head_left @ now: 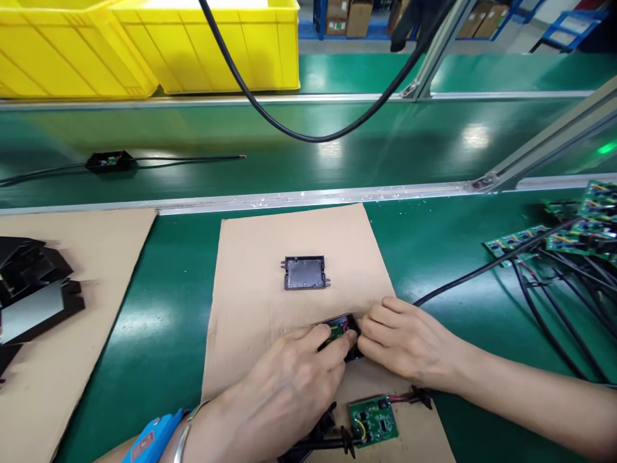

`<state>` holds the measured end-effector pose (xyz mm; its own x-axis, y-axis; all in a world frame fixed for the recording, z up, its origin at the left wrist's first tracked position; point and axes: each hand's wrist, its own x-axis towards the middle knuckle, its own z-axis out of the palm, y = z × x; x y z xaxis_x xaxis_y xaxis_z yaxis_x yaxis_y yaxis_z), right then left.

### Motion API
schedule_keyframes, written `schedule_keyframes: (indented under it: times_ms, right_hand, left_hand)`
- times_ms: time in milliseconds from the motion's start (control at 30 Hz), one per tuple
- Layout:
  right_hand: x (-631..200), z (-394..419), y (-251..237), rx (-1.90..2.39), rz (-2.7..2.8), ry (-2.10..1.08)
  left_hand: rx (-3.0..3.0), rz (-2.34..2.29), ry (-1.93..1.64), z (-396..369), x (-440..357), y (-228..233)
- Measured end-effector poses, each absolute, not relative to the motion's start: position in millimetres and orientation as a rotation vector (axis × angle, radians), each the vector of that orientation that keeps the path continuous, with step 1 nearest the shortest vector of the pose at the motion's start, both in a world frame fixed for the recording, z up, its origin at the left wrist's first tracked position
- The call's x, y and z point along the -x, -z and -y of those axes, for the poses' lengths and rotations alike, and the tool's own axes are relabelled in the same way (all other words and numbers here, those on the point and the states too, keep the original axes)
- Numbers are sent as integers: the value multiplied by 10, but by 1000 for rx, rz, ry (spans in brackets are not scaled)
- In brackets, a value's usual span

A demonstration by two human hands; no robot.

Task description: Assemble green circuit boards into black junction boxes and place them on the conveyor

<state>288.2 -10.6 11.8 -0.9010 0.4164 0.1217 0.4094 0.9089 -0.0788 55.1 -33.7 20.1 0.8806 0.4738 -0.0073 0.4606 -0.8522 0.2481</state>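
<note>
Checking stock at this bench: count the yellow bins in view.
2. One yellow bin sits at the top left beyond the conveyor, the other yellow bin right beside it. More may lie outside the frame.

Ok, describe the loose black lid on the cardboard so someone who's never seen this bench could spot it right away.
Find the cardboard sheet lying on the green bench in front of the person. Near its middle, just beyond the left hand and right hand, lies the black lid, flat and alone. Unlike the black case pinched between the hands or the green circuit board nearer the person, it is untouched and has no wires.
</note>
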Motion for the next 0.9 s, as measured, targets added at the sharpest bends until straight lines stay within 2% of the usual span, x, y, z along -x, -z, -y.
schedule_keyframes:
  times_ms: [67, 233, 300, 433, 633, 900]
  right_hand:
    - [-2891, 116, -111, 679, 2933, -96]
    - [-2949, 87, -147, 967, 2772, -546]
    - [-2960, 84, -160, 1033, 2709, -633]
    - [-2960, 108, -119, 1031, 2670, -636]
    - [-2968, 81, -89, 977, 2736, -541]
    - [-2711, 162, -255, 1325, 2425, -845]
  left_hand:
    - [-2798, -727, -113, 345, -553, -197]
    - [-2716, -723, -251, 332, -499, -175]
    - [-2672, -802, -276, 321, -484, -178]
    - [-2672, -845, -202, 322, -502, -203]
    - [-2814, -763, -274, 328, -541, -229]
    - [-2793, -728, -253, 298, -528, -176]
